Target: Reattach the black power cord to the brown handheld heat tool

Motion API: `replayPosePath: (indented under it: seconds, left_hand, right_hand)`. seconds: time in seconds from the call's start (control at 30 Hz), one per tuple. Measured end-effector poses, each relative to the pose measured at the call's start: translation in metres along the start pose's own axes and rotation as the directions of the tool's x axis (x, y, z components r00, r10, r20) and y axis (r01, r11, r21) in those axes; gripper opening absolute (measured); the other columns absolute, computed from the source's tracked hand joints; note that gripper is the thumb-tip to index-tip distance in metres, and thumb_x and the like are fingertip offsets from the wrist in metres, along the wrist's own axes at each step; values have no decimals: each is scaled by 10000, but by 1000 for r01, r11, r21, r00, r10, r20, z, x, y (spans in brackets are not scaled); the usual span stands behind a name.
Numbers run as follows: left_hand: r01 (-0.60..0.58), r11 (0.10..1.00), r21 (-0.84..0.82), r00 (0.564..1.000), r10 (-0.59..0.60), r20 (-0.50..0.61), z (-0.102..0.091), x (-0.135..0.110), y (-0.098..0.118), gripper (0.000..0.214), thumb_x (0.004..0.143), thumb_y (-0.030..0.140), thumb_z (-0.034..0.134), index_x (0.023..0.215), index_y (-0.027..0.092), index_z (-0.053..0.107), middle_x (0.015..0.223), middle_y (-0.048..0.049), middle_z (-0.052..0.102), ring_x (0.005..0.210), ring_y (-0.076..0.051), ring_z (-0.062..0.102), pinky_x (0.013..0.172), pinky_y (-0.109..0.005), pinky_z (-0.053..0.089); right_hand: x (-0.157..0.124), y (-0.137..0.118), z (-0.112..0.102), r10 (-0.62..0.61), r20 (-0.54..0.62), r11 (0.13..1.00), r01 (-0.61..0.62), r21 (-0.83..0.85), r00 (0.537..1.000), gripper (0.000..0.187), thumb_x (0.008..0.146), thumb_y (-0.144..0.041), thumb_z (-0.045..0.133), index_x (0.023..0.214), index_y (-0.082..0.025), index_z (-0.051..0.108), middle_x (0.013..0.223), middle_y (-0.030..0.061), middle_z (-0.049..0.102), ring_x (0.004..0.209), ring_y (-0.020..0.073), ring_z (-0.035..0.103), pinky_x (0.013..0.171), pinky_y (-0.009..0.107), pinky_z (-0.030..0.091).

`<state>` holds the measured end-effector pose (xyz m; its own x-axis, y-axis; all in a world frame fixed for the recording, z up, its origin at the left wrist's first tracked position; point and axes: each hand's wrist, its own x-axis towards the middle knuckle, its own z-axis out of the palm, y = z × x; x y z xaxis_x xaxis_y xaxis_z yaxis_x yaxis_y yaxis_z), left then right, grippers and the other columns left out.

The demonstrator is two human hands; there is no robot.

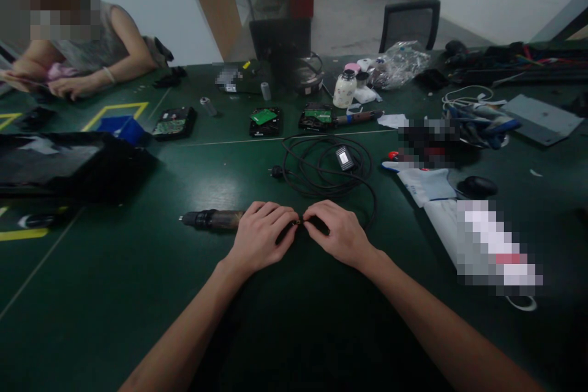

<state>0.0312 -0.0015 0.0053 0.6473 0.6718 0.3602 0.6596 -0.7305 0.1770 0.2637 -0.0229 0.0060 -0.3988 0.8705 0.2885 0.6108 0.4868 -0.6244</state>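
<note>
An electric screwdriver [215,219] lies sideways just above the green tabletop, its bit pointing left. My left hand [264,229] is closed over its rear half, fingers pointing right. My right hand [337,231] is closed in a pinch, fingertips close to those of my left. Between them a tiny brass-coloured connector [298,221] shows. A black power cable [373,196] with an adapter block [344,158] and a plug [276,172] lies coiled beyond my hands, and one strand runs down behind my right hand. Whether the parts at my fingertips are joined, I cannot tell.
Hard drives [265,121] and small metal cylinders [208,106] stand farther back. A second screwdriver [358,117] lies among them. Gloves [427,187] and a mouse [478,186] are to the right. A black tray [59,162] and blue bin [122,128] sit left, near another person [110,43].
</note>
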Motion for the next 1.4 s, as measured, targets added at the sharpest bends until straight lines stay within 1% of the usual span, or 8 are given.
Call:
replayPosePath:
  seconds: [0.2, 0.37, 0.57, 0.73, 0.93, 1.13, 1.3, 1.4]
  left_hand:
    - [16, 1000, 12, 1000, -16, -6, 1, -1, 0, 152, 1008, 317, 591, 1098, 248, 693, 1143, -17, 774, 1022, -221, 692, 898, -437, 449]
    - [2, 1000, 0, 1000, -2, 6, 0, 0, 0, 174, 1000, 307, 589, 1138, 255, 680, 1176, -2, 765, 1047, -223, 684, 909, -443, 445]
    - [18, 1000, -1, 1000, -18, -11, 2, -1, -1, 143, 1016, 325, 581, 1087, 244, 675, 1143, -20, 774, 1029, -221, 689, 909, -437, 445]
    - [-4, 1000, -11, 1000, 4, 0, 0, -1, 0, 169, 993, 306, 585, 1124, 258, 682, 1170, -29, 768, 1043, -235, 689, 902, -448, 447]
    - [11, 1000, 3, 1000, -11, -12, 1, 0, 0, 139, 1016, 320, 579, 1086, 249, 677, 1139, -16, 775, 1019, -219, 692, 895, -435, 443]
    - [0, 1000, -7, 1000, 0, 5, 0, 0, 1, 168, 988, 298, 593, 1122, 251, 682, 1160, -13, 768, 1044, -224, 688, 897, -442, 447]
    - [5, 1000, 7, 1000, -5, -17, 3, -1, -1, 143, 1007, 308, 589, 1093, 241, 682, 1144, -13, 774, 1022, -214, 691, 902, -439, 451]
    - [3, 1000, 3, 1000, -3, -4, 2, -1, -1, 146, 1008, 314, 588, 1101, 245, 678, 1152, -14, 770, 1030, -220, 686, 904, -445, 449]
  right_hand:
    - [0, 1, 2, -1, 5, 1000, 1, 2, 1000, 101, 1002, -200, 631, 1091, -242, 652, 1124, 51, 733, 1115, 239, 659, 932, 384, 544]
    - [0, 1, 2, 0, 8, 1000, 0, 0, 1000, 96, 1001, -196, 635, 1085, -240, 647, 1118, 47, 731, 1109, 235, 659, 934, 382, 543]
    - [0, 0, 1, -3, -4, 1000, 3, 1, 1000, 103, 996, -193, 637, 1082, -246, 658, 1106, 50, 738, 1096, 238, 666, 919, 382, 551]
    - [0, 0, 0, -5, -2, 1000, 5, 0, 1000, 107, 996, -195, 632, 1082, -247, 666, 1102, 52, 742, 1097, 239, 667, 920, 386, 554]
    - [0, 0, -1, 0, 2, 1000, 0, -3, 1000, 103, 998, -200, 635, 1086, -246, 663, 1113, 51, 738, 1104, 238, 666, 923, 384, 552]
    - [0, 0, 1, 0, -6, 1000, 0, -5, 1000, 112, 993, -193, 635, 1085, -247, 669, 1103, 52, 738, 1097, 235, 669, 924, 382, 559]
    - [0, 0, 1, -3, -7, 1000, 3, -1, 1000, 109, 995, -197, 631, 1084, -247, 669, 1110, 52, 738, 1103, 236, 667, 924, 384, 559]
    - [0, 0, 0, 3, 0, 1000, -3, -4, 1000, 98, 1001, -202, 629, 1080, -250, 661, 1114, 53, 735, 1106, 239, 664, 925, 386, 556]
